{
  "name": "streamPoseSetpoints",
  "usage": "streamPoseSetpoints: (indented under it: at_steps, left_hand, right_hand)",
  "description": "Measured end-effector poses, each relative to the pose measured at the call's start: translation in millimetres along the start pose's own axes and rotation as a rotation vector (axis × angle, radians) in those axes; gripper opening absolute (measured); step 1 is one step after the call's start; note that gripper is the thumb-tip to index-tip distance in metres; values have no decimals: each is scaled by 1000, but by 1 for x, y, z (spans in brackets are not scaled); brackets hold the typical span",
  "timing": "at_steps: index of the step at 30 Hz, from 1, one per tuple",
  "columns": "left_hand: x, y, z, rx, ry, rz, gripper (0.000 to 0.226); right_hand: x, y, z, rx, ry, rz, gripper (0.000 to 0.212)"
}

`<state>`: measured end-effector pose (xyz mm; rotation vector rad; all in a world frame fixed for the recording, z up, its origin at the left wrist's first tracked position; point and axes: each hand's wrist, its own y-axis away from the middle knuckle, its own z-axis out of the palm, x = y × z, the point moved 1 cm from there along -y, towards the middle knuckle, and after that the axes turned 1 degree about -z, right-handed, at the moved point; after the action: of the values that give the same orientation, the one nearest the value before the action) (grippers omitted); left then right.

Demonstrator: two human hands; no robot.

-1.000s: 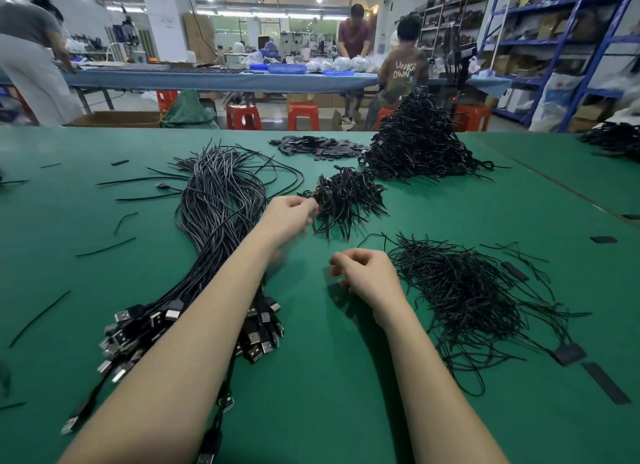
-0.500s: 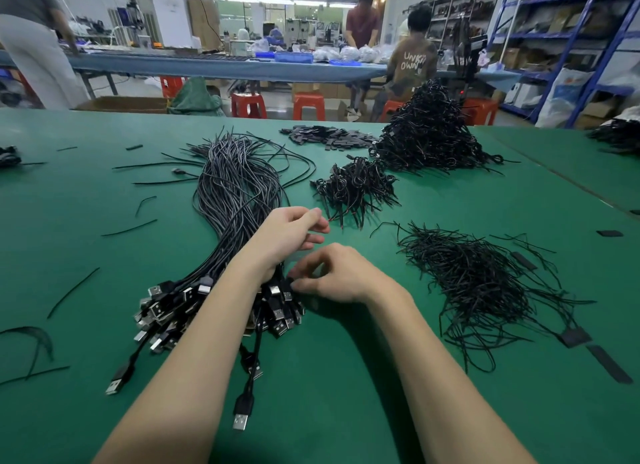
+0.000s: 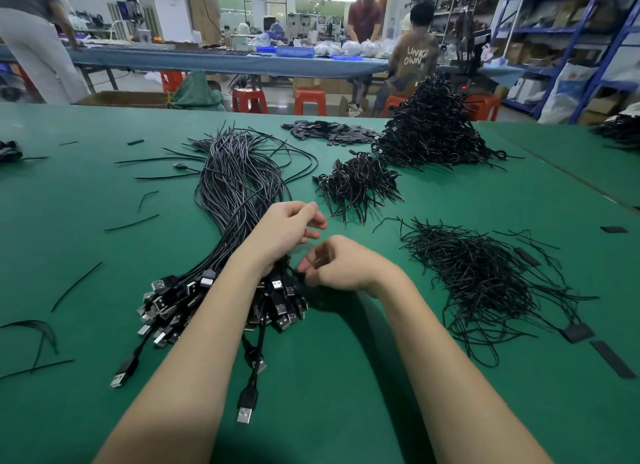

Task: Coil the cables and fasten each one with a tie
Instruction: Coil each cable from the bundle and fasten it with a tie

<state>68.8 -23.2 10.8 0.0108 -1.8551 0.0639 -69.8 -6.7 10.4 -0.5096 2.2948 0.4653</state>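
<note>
A person's right hand [image 3: 341,268] pinched one plug at the near end of the cable bundle [image 3: 239,200] on the green tabletop [image 3: 346,377], likely singling out a cable. The left hand [image 3: 289,228] hovered above, its grip loose and empty. Loose ties [image 3: 485,276] lay within reach at right.

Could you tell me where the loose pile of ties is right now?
The ties lie on the green table, right of the right hand.

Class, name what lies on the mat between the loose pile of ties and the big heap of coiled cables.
In the head view, only bare green mat separates the ties from the heap.
</note>
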Motion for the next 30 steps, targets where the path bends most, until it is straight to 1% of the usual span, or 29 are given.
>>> streamPoseSetpoints:
  at_steps: [2, 5, 6, 8, 10, 11, 13, 15, 16, 17, 18, 20, 22, 24, 26, 27, 28, 29, 30]
  left_hand:
    - [2, 3, -1, -57, -70, 21, 38]
    - [7, 8, 4, -218, -314, 79, 44]
    - [9, 10, 8, -263, -381, 92, 43]
    - [17, 13, 13, -308, -464, 135, 39]
    - [25, 14, 14, -324, -537, 214, 38]
    - [28, 15, 13, -336, -551, 237, 33]
    - [32, 18, 13, -333, -577, 264, 24]
    - [33, 20, 21, -232, -652, 350, 31]
    - [34, 20, 28, -174, -654, 380, 34]
    - [35, 22, 35, -141, -606, 384, 36]
    - [37, 23, 43, -139, -502, 357, 39]
    - [44, 23, 57, -186, -156, 264, 42]
    - [50, 23, 65, -214, 224, 172, 42]
    - [54, 22, 61, -255, 589, 61, 41]
    - [56, 20, 48, -311, 964, -49, 40]
    - [56, 18, 39, -317, 1109, -78, 39]
    - [56, 16, 31, -310, 1211, -87, 39]
    - [56, 14, 26, -299, 1275, -86, 39]
    - [55, 13, 24, -281, 1312, -86, 40]
  right_hand:
    - [8, 6, -15, -3, -171, 16, 15]
    - [21, 12, -36, 35, -631, 75, 10]
    - [24, 14, -40, 43, -761, 91, 7]
    - [29, 16, -45, 60, -942, 104, 9]
    - [32, 19, -52, 75, -1037, 88, 15]
    - [32, 22, -56, 87, -1062, 76, 16]
    - [33, 27, -62, 109, -1113, 44, 10]
    - [33, 28, -65, 142, -1174, -3, 10]
    - [34, 26, -65, 178, -1198, -28, 9]
    - [36, 24, -63, 233, -1185, -46, 16]
    - [38, 22, -61, 294, -1113, -55, 26]
    - [41, 18, -52, 351, -879, -83, 44]
    - [41, 15, -39, 283, -733, -107, 53]
    - [36, 17, -31, 201, -655, -134, 58]
    - [29, 19, -34, 194, -510, -166, 73]
    - [25, 21, -37, 194, -454, -185, 79]
    - [22, 23, -42, 172, -450, -214, 81]
    - [20, 25, -45, 113, -506, -239, 77]
    - [19, 27, -49, 11, -587, -244, 70]
